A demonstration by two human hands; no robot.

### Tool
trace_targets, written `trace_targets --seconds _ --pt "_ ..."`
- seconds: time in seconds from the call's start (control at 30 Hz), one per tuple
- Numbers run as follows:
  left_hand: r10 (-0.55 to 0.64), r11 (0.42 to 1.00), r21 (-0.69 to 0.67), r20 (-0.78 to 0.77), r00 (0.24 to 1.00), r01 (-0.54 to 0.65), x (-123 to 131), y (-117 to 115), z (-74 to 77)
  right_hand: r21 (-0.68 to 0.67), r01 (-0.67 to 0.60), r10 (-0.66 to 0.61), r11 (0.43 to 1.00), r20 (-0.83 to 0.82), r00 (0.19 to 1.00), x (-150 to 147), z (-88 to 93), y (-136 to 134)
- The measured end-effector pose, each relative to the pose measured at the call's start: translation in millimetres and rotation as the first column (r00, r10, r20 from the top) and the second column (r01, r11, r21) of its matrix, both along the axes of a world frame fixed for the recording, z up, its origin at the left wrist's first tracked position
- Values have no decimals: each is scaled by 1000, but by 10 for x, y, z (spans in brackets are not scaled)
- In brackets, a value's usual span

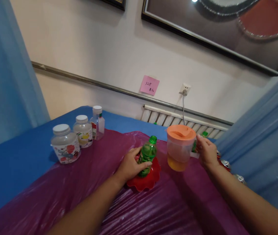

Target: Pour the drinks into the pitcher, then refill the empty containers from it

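My left hand (132, 165) is wrapped round a green plastic bottle (148, 151), which has no cap and stands in a red scalloped dish (144, 183). To the right, my right hand (206, 151) grips the handle side of a clear pitcher (178, 150) with an orange lid. Yellowish liquid fills the pitcher's lower part. The pitcher is upright, apart from the bottle; whether its base touches the table is hard to tell.
Two clear jars (67, 148) (84, 135) and a clear bottle (99, 125), all white-capped, stand at the left. Cans (225, 164) and another green bottle (204, 134) are behind my right arm. Purple plastic sheeting (80, 189) covers the blue tabletop.
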State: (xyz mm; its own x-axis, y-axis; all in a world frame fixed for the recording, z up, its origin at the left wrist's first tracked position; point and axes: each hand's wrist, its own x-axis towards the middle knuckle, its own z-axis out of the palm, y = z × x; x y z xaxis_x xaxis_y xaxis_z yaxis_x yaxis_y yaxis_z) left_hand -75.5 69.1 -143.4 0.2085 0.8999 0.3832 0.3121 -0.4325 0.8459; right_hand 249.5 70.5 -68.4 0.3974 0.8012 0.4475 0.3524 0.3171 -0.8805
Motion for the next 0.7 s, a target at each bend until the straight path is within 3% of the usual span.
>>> trace_targets --seconds 0.17,0.37,0.53,0.7 --pt "25 992 -124 101 995 -12 -7 41 1 25 74 -69 997 -173 983 -187 -395 46" --pt "67 989 -143 144 987 -46 -30 83 -13 33 129 -116 991 -265 957 -264 -699 -2" --pt "88 992 -97 46 995 -83 -30 108 -46 29 175 -157 984 -308 938 -215 -808 -35" --pt "117 991 -62 5 993 -116 -59 137 -63 112 320 -277 941 -290 916 -232 -737 -114"
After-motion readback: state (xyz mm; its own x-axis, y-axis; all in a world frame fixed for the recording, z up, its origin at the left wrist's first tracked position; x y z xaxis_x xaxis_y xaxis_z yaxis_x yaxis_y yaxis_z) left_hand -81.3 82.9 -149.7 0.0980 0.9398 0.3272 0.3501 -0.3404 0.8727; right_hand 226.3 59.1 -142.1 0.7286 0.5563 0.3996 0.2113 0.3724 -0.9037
